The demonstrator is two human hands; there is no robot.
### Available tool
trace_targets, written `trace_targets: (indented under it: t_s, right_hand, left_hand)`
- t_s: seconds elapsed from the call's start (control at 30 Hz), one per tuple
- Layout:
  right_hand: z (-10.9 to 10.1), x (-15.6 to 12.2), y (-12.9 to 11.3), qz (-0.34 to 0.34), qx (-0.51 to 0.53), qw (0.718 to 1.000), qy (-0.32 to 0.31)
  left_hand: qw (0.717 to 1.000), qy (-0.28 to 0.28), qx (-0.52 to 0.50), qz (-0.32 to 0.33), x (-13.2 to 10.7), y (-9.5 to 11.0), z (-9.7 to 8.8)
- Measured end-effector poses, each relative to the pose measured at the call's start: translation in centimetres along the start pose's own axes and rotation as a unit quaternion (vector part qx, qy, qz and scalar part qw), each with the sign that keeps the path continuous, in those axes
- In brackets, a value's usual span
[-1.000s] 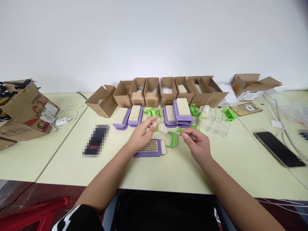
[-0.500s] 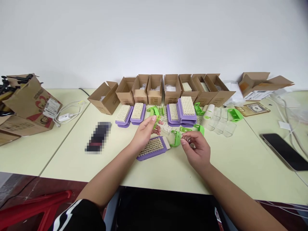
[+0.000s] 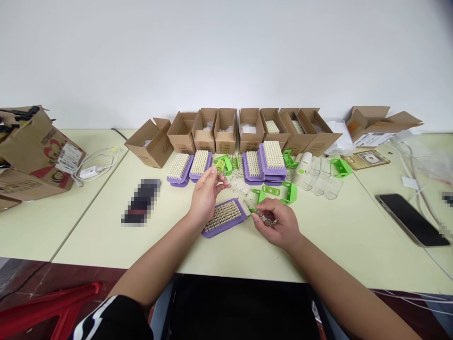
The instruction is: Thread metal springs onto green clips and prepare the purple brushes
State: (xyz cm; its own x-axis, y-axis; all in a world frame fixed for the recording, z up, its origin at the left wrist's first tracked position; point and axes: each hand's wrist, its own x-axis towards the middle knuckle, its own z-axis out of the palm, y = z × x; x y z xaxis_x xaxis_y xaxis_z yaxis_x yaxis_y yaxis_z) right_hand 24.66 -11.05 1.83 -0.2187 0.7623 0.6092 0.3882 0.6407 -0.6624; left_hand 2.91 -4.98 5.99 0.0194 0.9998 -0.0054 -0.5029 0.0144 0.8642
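My left hand (image 3: 205, 193) pinches a small green plastic part (image 3: 220, 165) between thumb and fingers, above the table. In my right hand (image 3: 279, 224), the curled fingers close on a coiled metal spring (image 3: 268, 220) with a shiny round end; the fingers partly cover it. Between and below the hands lies a purple tray (image 3: 212, 233) filled with rows of small beige pegs (image 3: 224, 215). Just beyond the right hand are a flat green plate (image 3: 271, 190) and a green bracket (image 3: 289, 193). Loose metal springs (image 3: 237, 175) lie beyond the left hand.
Several open cardboard boxes (image 3: 225, 141) line the wall. More purple trays (image 3: 271, 171) of pegs stand before them. Clear plastic covers (image 3: 320, 182) lie right of centre, and a phone (image 3: 412, 219) farther right. A bigger carton (image 3: 35, 160) and a white cable (image 3: 88, 172) are at left.
My right hand has moved left and slightly down with the spring, closer to the purple tray. My left hand has shifted slightly left, still holding the green part. The view has moved slightly.
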Motion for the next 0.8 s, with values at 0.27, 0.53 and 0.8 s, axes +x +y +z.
trace_targets:
  t_s: [0.27, 0.53, 0.8]
  right_hand:
    - [0.3, 0.4, -0.3, -0.067, -0.063, 0.996, -0.012]
    - [0.9, 0.2, 0.0, -0.065, -0.126, 0.989, -0.049]
    - [0.8, 0.1, -0.3, -0.074, -0.138, 0.987, -0.042]
  left_hand:
    - [0.994, 0.003, -0.089, -0.067, -0.1, 0.2, 0.1]
    - [0.98, 0.029, -0.164, -0.111, 0.6, 1.0, 0.8]
    - [0.975, 0.033, -0.189, -0.109, 0.8, 1.9, 2.9]
